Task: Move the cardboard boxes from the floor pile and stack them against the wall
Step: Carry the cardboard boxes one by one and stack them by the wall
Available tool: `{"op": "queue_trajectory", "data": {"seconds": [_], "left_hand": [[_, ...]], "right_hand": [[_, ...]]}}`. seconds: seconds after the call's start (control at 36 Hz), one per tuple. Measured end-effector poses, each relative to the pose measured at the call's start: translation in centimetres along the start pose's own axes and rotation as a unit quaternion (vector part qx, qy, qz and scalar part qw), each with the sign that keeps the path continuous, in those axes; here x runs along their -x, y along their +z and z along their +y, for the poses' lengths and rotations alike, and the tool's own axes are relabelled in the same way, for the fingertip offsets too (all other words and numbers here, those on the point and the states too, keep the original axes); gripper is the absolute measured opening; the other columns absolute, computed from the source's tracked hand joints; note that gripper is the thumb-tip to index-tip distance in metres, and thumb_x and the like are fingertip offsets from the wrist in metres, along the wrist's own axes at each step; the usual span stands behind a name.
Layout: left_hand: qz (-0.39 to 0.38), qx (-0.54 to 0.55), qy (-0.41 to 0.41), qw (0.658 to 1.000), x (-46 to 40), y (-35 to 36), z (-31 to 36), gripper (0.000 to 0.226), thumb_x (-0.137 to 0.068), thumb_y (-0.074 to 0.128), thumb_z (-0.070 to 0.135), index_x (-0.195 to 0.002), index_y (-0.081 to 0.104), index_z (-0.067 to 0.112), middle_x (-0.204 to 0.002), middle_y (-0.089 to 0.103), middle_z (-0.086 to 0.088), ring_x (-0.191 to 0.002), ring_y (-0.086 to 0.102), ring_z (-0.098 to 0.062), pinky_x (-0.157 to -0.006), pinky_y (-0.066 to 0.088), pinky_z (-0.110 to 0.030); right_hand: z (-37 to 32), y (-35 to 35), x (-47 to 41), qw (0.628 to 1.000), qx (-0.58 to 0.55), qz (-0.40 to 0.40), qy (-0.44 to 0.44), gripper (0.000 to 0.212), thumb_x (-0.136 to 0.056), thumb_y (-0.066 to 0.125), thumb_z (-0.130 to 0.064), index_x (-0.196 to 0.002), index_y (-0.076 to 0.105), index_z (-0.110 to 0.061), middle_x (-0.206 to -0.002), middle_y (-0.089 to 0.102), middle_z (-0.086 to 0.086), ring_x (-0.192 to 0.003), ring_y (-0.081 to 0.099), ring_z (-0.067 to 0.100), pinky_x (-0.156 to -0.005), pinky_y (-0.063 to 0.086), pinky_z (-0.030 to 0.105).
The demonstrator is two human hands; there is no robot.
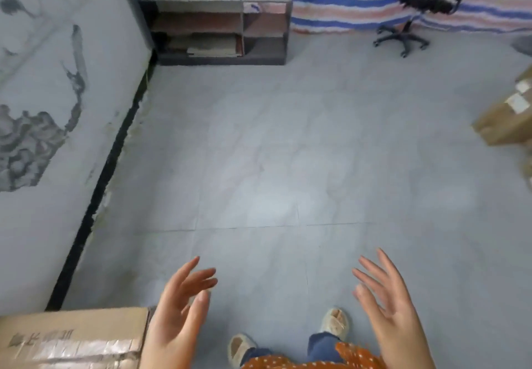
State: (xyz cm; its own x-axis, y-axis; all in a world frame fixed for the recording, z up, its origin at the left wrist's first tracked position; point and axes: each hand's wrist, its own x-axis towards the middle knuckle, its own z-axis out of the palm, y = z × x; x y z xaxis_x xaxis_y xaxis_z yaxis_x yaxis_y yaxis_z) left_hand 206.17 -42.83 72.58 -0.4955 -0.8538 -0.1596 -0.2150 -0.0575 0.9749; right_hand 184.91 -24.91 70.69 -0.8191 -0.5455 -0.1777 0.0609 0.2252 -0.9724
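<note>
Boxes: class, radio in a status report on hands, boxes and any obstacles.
Left hand and right hand open, empty. One box by wall, more boxes far right. Floor between clear.

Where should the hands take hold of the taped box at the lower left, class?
Probably its two opposite short sides, coming from above: the taped box lies flat by the wall, broad face up. Left hand and right hand are open and empty.

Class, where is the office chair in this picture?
In the head view, the office chair stands at the top right, against the striped cloth, right of the shelf unit.
</note>
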Motion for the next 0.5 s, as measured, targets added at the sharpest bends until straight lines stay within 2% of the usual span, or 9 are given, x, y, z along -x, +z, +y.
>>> {"op": "queue_trajectory", "data": {"seconds": [0.06, 0.14, 0.22, 0.28, 0.31, 0.36, 0.42, 0.44, 0.5], "left_hand": [[-0.032, 0.001, 0.011, 0.999, -0.7, 2.5, 0.5, 0.063, -0.049, 0.062, 0.088, -0.107, 0.058, 0.064, -0.114, 0.068, 0.006, -0.109, 0.062, -0.014, -0.091, 0.049, -0.035], [-0.064, 0.005, 0.028, 0.998, -1.4, 6.7, 1.2, 0.061, -0.052, 0.064, 0.084, -0.108, 0.061, 0.059, -0.115, 0.069, 0.001, -0.11, 0.063, -0.023, -0.087, 0.049, -0.044], [-0.09, 0.013, 0.04, 0.995, -1.7, 11.9, 2.0, 0.043, -0.063, 0.066, 0.062, -0.106, 0.063, 0.057, -0.107, 0.071, 0.002, -0.102, 0.067, -0.019, -0.086, 0.05, -0.045], [-0.115, 0.016, 0.044, 0.992, -1.5, 15.8, 2.5, 0.04, -0.063, 0.06, 0.052, -0.103, 0.063, 0.058, -0.106, 0.071, 0.003, -0.097, 0.068, -0.013, -0.09, 0.049, -0.04], [-0.129, 0.016, 0.046, 0.99, -1.4, 17.8, 2.7, 0.04, -0.063, 0.059, 0.051, -0.103, 0.063, 0.058, -0.106, 0.071, 0.004, -0.096, 0.068, -0.012, -0.09, 0.05, -0.038], [-0.152, 0.009, 0.051, 0.987, -1.1, 21.9, 3.3, 0.041, -0.064, 0.059, 0.051, -0.104, 0.063, 0.057, -0.107, 0.071, 0.003, -0.096, 0.068, -0.012, -0.089, 0.051, -0.036], [-0.171, 0.002, 0.062, 0.983, -0.9, 26.1, 3.9, 0.04, -0.065, 0.059, 0.05, -0.104, 0.063, 0.056, -0.107, 0.07, 0.003, -0.096, 0.068, -0.012, -0.087, 0.053, -0.032], [-0.184, -0.004, 0.069, 0.98, -0.7, 28.1, 4.3, 0.039, -0.065, 0.059, 0.049, -0.103, 0.062, 0.057, -0.107, 0.07, 0.004, -0.096, 0.068, -0.011, -0.086, 0.053, -0.029], [-0.216, -0.015, 0.081, 0.973, -0.5, 32.0, 4.9, 0.034, -0.071, 0.061, 0.041, -0.099, 0.062, 0.06, -0.108, 0.069, 0.007, -0.095, 0.068, -0.009, -0.084, 0.053, -0.022]], "right_hand": [[0.2, -2.5, 0.4, 0.999, 0.006, 0.041, -0.001, 0.057, -0.084, 0.059, -0.009, -0.126, 0.043, -0.044, -0.118, 0.062, -0.029, -0.11, 0.061, -0.001, -0.084, 0.052, 0.016], [0.7, -6.4, 0.9, 0.996, 0.014, 0.086, 0.011, 0.058, -0.087, 0.058, -0.006, -0.125, 0.042, -0.046, -0.118, 0.06, -0.032, -0.108, 0.06, -0.006, -0.085, 0.05, 0.012], [1.6, -11.0, 1.0, 0.991, 0.014, 0.129, 0.029, 0.059, -0.088, 0.058, -0.005, -0.123, 0.04, -0.049, -0.119, 0.057, -0.035, -0.109, 0.059, -0.006, -0.084, 0.048, 0.008], [2.0, -14.2, 0.9, 0.987, 0.0, 0.155, 0.038, 0.053, -0.087, 0.059, -0.017, -0.123, 0.039, -0.051, -0.118, 0.056, -0.037, -0.109, 0.058, -0.008, -0.087, 0.049, 0.014], [2.0, -15.8, 0.7, 0.985, -0.009, 0.169, 0.043, 0.05, -0.084, 0.061, -0.029, -0.123, 0.04, -0.05, -0.117, 0.056, -0.037, -0.108, 0.057, -0.009, -0.089, 0.05, 0.017], [2.2, -19.3, 0.2, 0.979, -0.015, 0.202, 0.035, 0.054, -0.077, 0.064, -0.045, -0.125, 0.041, -0.049, -0.117, 0.058, -0.035, -0.107, 0.059, -0.009, -0.086, 0.05, 0.013], [2.7, -22.8, -0.4, 0.975, -0.018, 0.22, 0.035, 0.051, -0.085, 0.063, -0.023, -0.124, 0.041, -0.049, -0.115, 0.061, -0.033, -0.107, 0.059, -0.007, -0.083, 0.049, 0.009], [2.9, -24.5, -0.7, 0.974, -0.02, 0.223, 0.038, 0.054, -0.088, 0.06, -0.012, -0.124, 0.041, -0.049, -0.115, 0.062, -0.03, -0.108, 0.059, -0.007, -0.083, 0.05, 0.012], [3.4, -27.7, -1.1, 0.97, -0.022, 0.24, 0.042, 0.057, -0.09, 0.057, -0.005, -0.125, 0.041, -0.046, -0.118, 0.062, -0.024, -0.106, 0.059, -0.009, -0.082, 0.049, 0.016]]}}
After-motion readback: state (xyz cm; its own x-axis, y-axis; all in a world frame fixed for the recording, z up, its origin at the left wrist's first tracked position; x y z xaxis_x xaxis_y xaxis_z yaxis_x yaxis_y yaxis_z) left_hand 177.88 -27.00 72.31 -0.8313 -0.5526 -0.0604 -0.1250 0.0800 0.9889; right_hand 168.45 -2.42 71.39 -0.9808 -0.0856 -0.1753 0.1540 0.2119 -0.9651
